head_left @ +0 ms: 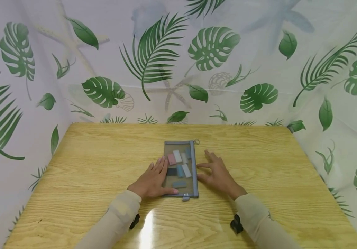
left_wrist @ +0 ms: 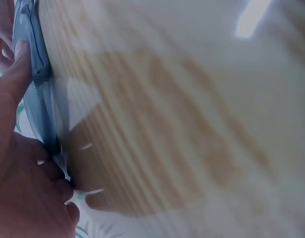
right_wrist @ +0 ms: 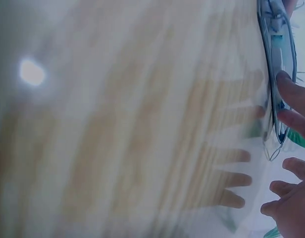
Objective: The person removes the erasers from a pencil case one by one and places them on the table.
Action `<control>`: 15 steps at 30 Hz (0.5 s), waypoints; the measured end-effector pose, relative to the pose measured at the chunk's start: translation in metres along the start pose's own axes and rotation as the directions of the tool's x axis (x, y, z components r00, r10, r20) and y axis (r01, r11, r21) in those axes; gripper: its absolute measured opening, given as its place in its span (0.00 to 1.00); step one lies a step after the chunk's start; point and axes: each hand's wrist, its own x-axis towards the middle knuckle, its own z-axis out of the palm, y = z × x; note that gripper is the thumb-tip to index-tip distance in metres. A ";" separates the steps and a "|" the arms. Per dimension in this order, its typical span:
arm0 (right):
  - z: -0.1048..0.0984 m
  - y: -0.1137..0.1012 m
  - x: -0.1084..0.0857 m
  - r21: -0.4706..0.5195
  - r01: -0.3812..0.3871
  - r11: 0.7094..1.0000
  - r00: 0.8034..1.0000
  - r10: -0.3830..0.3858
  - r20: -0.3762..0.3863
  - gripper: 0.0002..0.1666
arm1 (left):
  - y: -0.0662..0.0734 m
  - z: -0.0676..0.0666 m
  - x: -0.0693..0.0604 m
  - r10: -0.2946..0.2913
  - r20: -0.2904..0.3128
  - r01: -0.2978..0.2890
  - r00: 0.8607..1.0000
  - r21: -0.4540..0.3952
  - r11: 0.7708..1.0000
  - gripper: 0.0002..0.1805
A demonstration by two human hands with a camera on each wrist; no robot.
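The pouch (head_left: pixel 194 169) is edged grey-blue, the table (head_left: pixel 181 221) yellow wood-grained, the backdrop (head_left: pixel 178 65) white with green leaves

I find the table (head_left: pixel 88 155) wood-grained, yellowish and glossy, with glare (head_left: pixel 147 228) on my side. Near its left edge I note one small dark mark (head_left: pixel 39 220). Midway between left and right edges, short of the far edge, one grey-blue mesh pouch (head_left: pixel 184 179) lies flat.

No writing or numbers can be read
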 end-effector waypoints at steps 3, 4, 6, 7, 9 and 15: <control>0.002 -0.001 0.000 0.007 -0.013 1.000 1.000 0.013 0.005 0.19 | 0.001 -0.001 0.000 -0.003 0.000 0.003 1.000 0.009 1.000 0.63; 0.003 -0.001 0.000 0.008 -0.016 1.000 1.000 0.016 0.004 0.19 | 0.001 -0.001 0.000 -0.003 0.000 0.003 1.000 0.011 1.000 0.63; 0.004 -0.001 0.000 0.003 -0.018 1.000 1.000 0.018 -0.006 0.19 | 0.002 -0.002 0.000 -0.004 0.001 0.004 1.000 0.021 1.000 0.63; 0.005 -0.001 0.000 0.004 -0.021 1.000 1.000 0.021 -0.010 0.19 | 0.002 -0.002 0.000 -0.004 0.000 0.004 1.000 0.024 1.000 0.63; 0.007 -0.002 0.000 0.000 -0.021 1.000 1.000 0.021 -0.015 0.19 | 0.003 -0.002 0.000 -0.006 0.002 0.006 1.000 0.031 0.999 0.63; 0.010 -0.007 0.000 0.005 -0.028 1.000 0.999 0.028 -0.022 0.19 | 0.003 -0.002 0.000 -0.013 0.006 0.013 1.000 0.039 0.999 0.63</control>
